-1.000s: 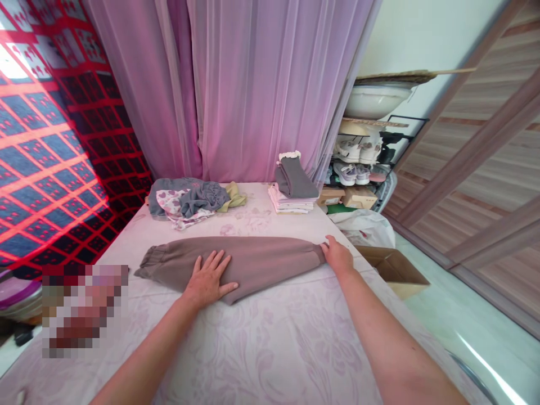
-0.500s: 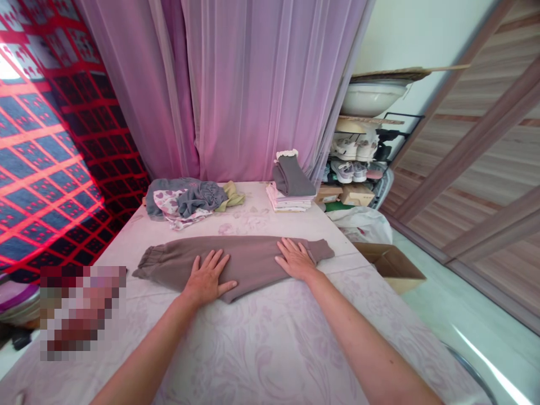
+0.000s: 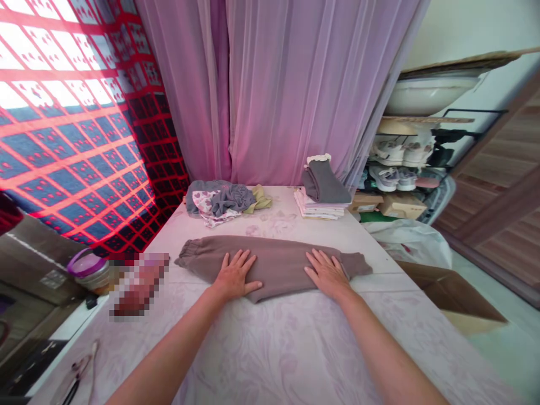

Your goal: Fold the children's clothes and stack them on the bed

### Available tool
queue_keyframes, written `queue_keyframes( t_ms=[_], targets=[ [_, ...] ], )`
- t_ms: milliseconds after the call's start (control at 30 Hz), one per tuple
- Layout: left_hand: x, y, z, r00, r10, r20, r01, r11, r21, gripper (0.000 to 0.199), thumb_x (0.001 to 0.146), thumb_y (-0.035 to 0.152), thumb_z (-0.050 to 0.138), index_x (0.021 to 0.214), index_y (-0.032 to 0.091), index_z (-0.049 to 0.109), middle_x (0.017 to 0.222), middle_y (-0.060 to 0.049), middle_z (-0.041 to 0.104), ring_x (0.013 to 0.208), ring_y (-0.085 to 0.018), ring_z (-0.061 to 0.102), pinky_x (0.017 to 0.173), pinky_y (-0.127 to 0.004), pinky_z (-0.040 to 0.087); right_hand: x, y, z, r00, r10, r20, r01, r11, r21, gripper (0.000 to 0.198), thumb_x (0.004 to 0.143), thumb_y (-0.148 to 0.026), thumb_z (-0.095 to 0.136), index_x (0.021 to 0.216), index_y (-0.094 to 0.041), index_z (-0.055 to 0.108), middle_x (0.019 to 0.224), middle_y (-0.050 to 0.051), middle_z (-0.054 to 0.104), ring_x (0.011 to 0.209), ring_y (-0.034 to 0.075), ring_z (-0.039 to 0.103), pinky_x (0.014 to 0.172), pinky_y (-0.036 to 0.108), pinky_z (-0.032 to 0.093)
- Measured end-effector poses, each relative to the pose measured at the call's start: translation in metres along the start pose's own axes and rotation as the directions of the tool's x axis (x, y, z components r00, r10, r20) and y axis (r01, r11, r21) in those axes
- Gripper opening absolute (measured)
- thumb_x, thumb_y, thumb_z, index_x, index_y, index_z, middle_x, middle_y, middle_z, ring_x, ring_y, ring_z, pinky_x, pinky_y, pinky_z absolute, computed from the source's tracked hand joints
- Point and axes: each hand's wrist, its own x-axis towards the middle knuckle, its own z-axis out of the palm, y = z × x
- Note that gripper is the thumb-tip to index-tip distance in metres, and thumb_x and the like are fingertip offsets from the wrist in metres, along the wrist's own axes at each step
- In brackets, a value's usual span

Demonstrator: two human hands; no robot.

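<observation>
Brown sweatpants (image 3: pixel 278 270), folded lengthwise, lie flat across the table, the gathered waistband to the left and the ribbed cuff to the right. My left hand (image 3: pixel 236 275) rests open on them near the crotch corner, fingers spread and thumb pointing right. Nearer the cuff, my right hand (image 3: pixel 329 273) lies flat on the leg with its fingers outstretched. Behind them at the left is a loose heap of clothes (image 3: pixel 230 199) in grey, patterned and olive cloth. At the back right, folded grey trousers (image 3: pixel 327 183) top a neat stack of pink and white clothes (image 3: pixel 323 211).
A floral cloth covers the table (image 3: pixel 261 349). Beyond the right edge are an open cardboard box (image 3: pixel 455 292), a white plastic bag (image 3: pixel 413 242) and a shoe rack (image 3: pixel 405 169). A purple-lidded tub (image 3: pixel 88 270) stands off the left edge. Purple curtains (image 3: pixel 295 90) hang behind.
My view has turned left, so everything sits further right in the picture. Both hands stay flat on the sweatpants, in about the same places.
</observation>
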Motion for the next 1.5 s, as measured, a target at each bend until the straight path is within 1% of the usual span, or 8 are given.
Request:
queue_keyframes(
  t_ms=[333, 533, 700, 900, 1000, 1233, 1367, 1500],
  targets=[
    [-0.018, -0.064, 0.006, 0.968, -0.181, -0.172, 0.175, 0.983, -0.053, 0.063, 0.094, 0.053, 0.033, 0.142, 0.014, 0.042, 0.152, -0.013, 0.036, 0.142, -0.029, 0.029, 0.115, -0.046, 0.025, 0.006, 0.013, 0.02, 0.994, -0.05, -0.101, 0.049, 0.999, -0.013, 0.055, 0.095, -0.046, 0.028, 0.145, -0.027, 0.038, 0.153, 0.005, 0.035, 0.141, 0.022, 0.029, 0.114, 0.049, 0.021],
    [-0.016, -0.065, -0.005, 0.95, -0.201, -0.238, 0.161, 0.971, -0.177, 0.051, 0.091, 0.04, 0.039, 0.133, 0.015, 0.054, 0.144, -0.011, 0.049, 0.134, -0.025, 0.043, 0.111, -0.039, 0.035, 0.005, 0.013, 0.022, 0.992, -0.045, -0.117, 0.043, 0.999, -0.018, 0.054, 0.094, -0.045, 0.029, 0.144, -0.026, 0.041, 0.152, 0.005, 0.037, 0.14, 0.023, 0.031, 0.114, 0.049, 0.022],
    [-0.024, -0.092, -0.044, 0.838, -0.345, -0.423, 0.346, 0.935, -0.077, 0.045, 0.089, 0.033, 0.042, 0.13, 0.019, 0.055, 0.144, -0.009, 0.048, 0.136, -0.027, 0.038, 0.113, -0.043, 0.029, 0.004, 0.01, 0.019, 0.99, -0.04, -0.138, 0.038, 0.999, -0.022, 0.053, 0.093, -0.044, 0.032, 0.142, -0.026, 0.044, 0.15, 0.006, 0.04, 0.138, 0.023, 0.034, 0.113, 0.049, 0.023],
    [-0.039, -0.13, -0.054, 0.704, -0.707, -0.066, 0.665, 0.689, -0.287, 0.069, 0.077, 0.061, 0.058, 0.127, 0.013, 0.052, 0.121, -0.018, 0.065, 0.11, -0.035, 0.062, 0.087, -0.041, 0.048, 0.001, 0.006, 0.018, 0.988, -0.025, -0.155, 0.018, 0.999, -0.045, 0.053, 0.093, -0.043, 0.031, 0.141, -0.025, 0.045, 0.149, 0.005, 0.041, 0.138, 0.022, 0.035, 0.113, 0.048, 0.024],
    [-0.042, -0.127, -0.044, 0.73, -0.682, -0.049, 0.628, 0.697, -0.346, 0.053, 0.079, 0.056, 0.057, 0.116, 0.018, 0.058, 0.109, -0.011, 0.071, 0.101, -0.03, 0.066, 0.082, -0.036, 0.05, 0.002, 0.007, 0.02, 0.985, -0.028, -0.171, 0.021, 0.999, -0.043, 0.052, 0.093, -0.043, 0.031, 0.14, -0.026, 0.046, 0.149, 0.005, 0.042, 0.137, 0.023, 0.036, 0.112, 0.048, 0.024],
    [-0.057, -0.103, -0.019, 0.792, -0.358, -0.495, 0.375, 0.925, -0.069, 0.037, 0.084, 0.025, 0.05, 0.12, 0.023, 0.057, 0.149, -0.008, 0.042, 0.14, -0.028, 0.032, 0.114, -0.048, 0.025, 0.002, 0.007, 0.021, 0.984, -0.016, -0.175, 0.007, 0.999, -0.049, 0.053, 0.092, -0.042, 0.032, 0.139, -0.025, 0.047, 0.148, 0.005, 0.043, 0.137, 0.022, 0.037, 0.112, 0.047, 0.025],
    [-0.069, -0.103, -0.017, 0.861, -0.207, -0.464, 0.237, 0.971, 0.006, 0.034, 0.083, 0.021, 0.044, 0.113, 0.025, 0.06, 0.141, -0.004, 0.053, 0.139, -0.025, 0.034, 0.116, -0.049, 0.02, 0.002, 0.008, 0.023, 0.979, -0.03, -0.202, 0.021, 0.999, -0.048, 0.053, 0.092, -0.043, 0.031, 0.138, -0.025, 0.049, 0.146, 0.005, 0.045, 0.136, 0.022, 0.039, 0.112, 0.047, 0.026],
    [-0.07, -0.116, -0.031, 0.909, -0.212, -0.359, 0.211, 0.977, -0.042, 0.032, 0.092, 0.031, 0.035, 0.117, 0.024, 0.054, 0.112, -0.004, 0.071, 0.109, -0.019, 0.063, 0.116, -0.044, 0.023, 0.004, 0.011, 0.028, 0.973, -0.037, -0.229, 0.026, 0.998, -0.049, 0.053, 0.091, -0.043, 0.031, 0.137, -0.026, 0.05, 0.146, 0.005, 0.046, 0.134, 0.023, 0.04, 0.111, 0.048, 0.027]
  ],
)
